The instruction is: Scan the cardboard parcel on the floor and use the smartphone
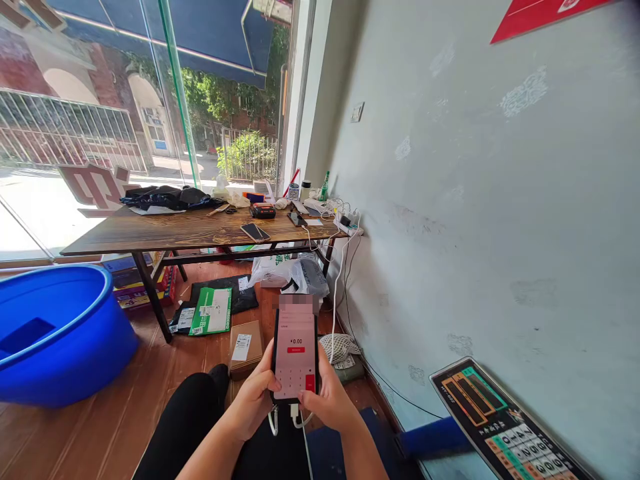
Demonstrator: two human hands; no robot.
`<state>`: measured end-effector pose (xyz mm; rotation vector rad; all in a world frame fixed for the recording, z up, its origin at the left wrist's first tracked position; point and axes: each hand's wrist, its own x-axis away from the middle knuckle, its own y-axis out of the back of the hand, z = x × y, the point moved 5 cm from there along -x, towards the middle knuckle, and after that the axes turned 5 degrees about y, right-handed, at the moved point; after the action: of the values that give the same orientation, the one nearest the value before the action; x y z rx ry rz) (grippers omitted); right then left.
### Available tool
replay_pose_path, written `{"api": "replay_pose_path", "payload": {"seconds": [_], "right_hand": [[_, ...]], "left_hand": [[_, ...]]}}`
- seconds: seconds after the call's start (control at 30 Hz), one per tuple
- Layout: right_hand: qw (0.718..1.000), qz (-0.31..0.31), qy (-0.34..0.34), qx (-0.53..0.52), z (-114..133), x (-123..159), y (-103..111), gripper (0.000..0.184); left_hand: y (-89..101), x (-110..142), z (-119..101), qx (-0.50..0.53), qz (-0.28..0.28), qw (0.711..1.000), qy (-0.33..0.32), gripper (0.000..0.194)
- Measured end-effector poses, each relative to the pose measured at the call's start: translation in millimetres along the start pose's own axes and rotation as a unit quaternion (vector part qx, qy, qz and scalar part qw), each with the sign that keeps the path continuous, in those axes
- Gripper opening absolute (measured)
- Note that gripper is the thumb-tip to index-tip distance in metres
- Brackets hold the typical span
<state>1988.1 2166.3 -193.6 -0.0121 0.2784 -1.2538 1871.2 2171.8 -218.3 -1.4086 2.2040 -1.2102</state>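
Head view: phone (296,353) held upright near the middle of the scene.
Beyond it, a cardboard box (250,357) lies on the floor (75,433) before the tabletop (195,230); a tub (97,333) stands left, a keypad panel (505,427) near right. The left hand (256,395) and right hand (334,399) angle inward, thumbs over the lower screen, each grip closed on one long edge. A white cable (294,412) meets the phone's bottom; the tub is round, glossy blue, the tabletop dark-grained wood.
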Motion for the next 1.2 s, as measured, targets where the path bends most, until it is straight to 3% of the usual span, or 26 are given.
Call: {"api": "replay_pose_path", "payload": {"seconds": [0.13,0.27,0.5,0.67,0.8,0.97,1.2], "right_hand": [[0.999,-0.017,-0.043,0.018,-5,3,5,0.067],[1.0,-0.013,-0.026,0.01,-6,0,6,0.057],[0.985,-0.17,-0.022,0.014,-17,-7,9,0.046],[0.979,-0.189,-0.042,-0.063,-22,-2,4,0.054],[0.966,-0.24,-0.031,-0.092,-26,1,7,0.057],[0.972,-0.209,-0.055,-0.088,-23,-1,5,0.064],[0.977,-0.189,-0.055,-0.083,-26,-2,6,0.062]], "left_hand": [[-8.2,3,-5,-0.007,0.039,0.999,0.011,0.098],[-12.7,4,-8,-0.017,0.058,0.998,0.017,0.098],[-18.2,6,-7,-0.038,0.043,0.998,0.041,0.107],[-21.3,6,-6,-0.02,0.054,0.997,0.046,0.108],[-21.5,6,-8,-0.016,0.069,0.997,0.039,0.103],[-23.3,6,-10,-0.027,0.081,0.996,0.034,0.09],[-22.5,5,-9,-0.035,0.039,0.998,0.029,0.099]]}}
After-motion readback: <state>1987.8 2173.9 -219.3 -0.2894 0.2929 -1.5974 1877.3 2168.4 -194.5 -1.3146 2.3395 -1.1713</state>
